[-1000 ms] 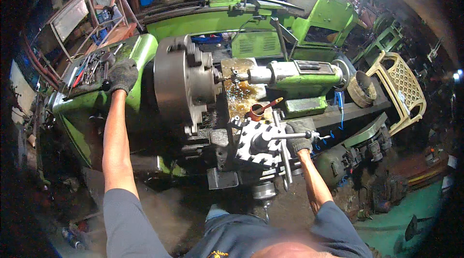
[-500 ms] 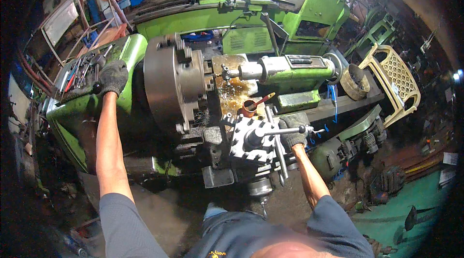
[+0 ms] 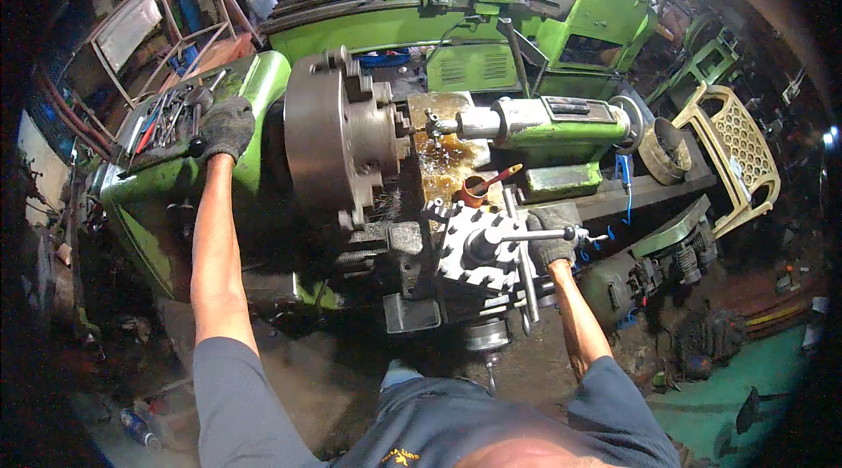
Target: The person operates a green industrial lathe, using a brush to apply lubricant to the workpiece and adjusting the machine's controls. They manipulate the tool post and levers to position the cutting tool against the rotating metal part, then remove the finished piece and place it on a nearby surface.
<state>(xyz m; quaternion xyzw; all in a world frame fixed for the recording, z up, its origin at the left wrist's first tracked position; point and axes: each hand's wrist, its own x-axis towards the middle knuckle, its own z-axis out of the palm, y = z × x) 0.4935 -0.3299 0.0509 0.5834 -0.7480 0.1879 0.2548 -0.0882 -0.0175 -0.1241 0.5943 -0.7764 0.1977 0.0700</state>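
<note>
The straight steel lever (image 3: 532, 235) atop the silvery square tool post (image 3: 458, 257) appears rigid, best held at its ball end; grey-gloved left hand (image 3: 228, 128) and grey-gloved right hand (image 3: 551, 244): finger closure cannot be determined.

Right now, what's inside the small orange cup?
A red-handled tool leans in the cup, sticking out past the rim. Its lower end and the cup's bottom are hidden.

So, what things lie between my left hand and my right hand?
In the head view, from left hand to right hand: mainly the large chuck, the wet plate, the brown cup, then the square tool post.
</note>
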